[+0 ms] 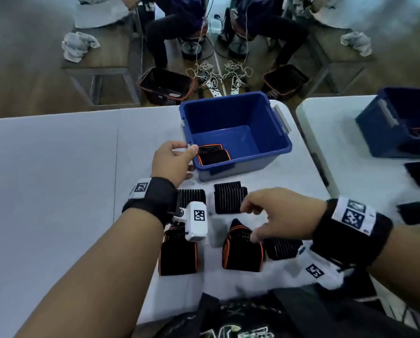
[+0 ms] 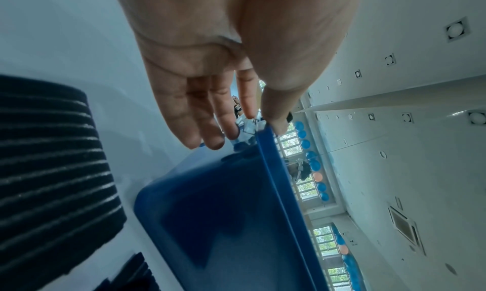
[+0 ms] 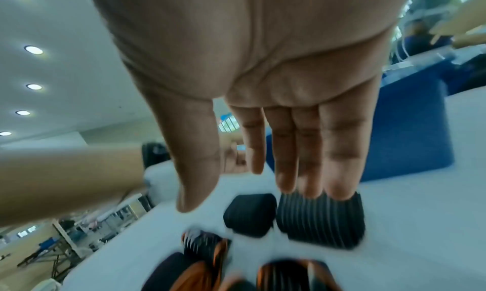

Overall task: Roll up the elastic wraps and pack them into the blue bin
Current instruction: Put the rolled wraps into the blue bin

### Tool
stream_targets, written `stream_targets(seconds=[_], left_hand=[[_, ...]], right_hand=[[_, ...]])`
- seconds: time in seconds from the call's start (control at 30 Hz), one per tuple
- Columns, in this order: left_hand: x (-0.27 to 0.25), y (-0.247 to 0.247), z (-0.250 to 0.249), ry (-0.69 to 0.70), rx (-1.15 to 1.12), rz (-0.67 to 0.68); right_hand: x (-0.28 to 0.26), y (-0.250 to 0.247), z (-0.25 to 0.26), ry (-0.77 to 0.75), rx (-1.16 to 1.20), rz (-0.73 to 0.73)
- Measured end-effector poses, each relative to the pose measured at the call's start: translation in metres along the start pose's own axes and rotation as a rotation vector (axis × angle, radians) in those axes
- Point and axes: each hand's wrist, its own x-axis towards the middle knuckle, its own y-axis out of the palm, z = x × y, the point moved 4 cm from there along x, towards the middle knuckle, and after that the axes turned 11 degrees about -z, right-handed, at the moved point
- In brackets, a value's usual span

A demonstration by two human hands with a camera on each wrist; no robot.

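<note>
The blue bin (image 1: 238,111) stands at the far right of the white table (image 1: 57,179). One rolled black wrap with orange edges (image 1: 212,156) lies in its near-left corner. My left hand (image 1: 181,156) is at that corner, thumb tip touching the bin's rim (image 2: 273,166), fingers (image 2: 210,116) straight down the outside and holding nothing. My right hand (image 1: 255,222) hovers empty, fingers spread, over several wraps on the table: a ribbed black one (image 1: 229,200) (image 3: 321,218), an orange-edged one (image 1: 243,250), another ribbed one (image 1: 283,247), and two more (image 1: 178,254) (image 1: 193,197) by my left wrist.
A second white table (image 1: 350,142) to the right bears another blue bin (image 1: 399,123) and dark wraps. Beyond the table's far edge are black baskets (image 1: 165,86), cables and seated people. The table's left half is bare.
</note>
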Motion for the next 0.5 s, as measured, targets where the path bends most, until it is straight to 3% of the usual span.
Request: stream_targets(seconds=[0.1, 0.2, 0.37, 0.5], left_hand=[[-0.001, 0.0, -0.003, 0.0, 0.029, 0.002], [-0.002, 0.0, -0.005, 0.001, 0.05, 0.002], [-0.005, 0.0, -0.006, 0.006, 0.084, -0.002], [-0.006, -0.001, -0.007, -0.005, 0.098, -0.008]], right_hand=[[-0.018, 0.06, -0.006, 0.001, 0.025, 0.064], [-0.026, 0.098, -0.01, 0.017, 0.041, 0.039], [-0.028, 0.109, -0.014, 0.067, 0.134, -0.097], [-0.021, 0.109, -0.016, 0.037, 0.025, -0.101]])
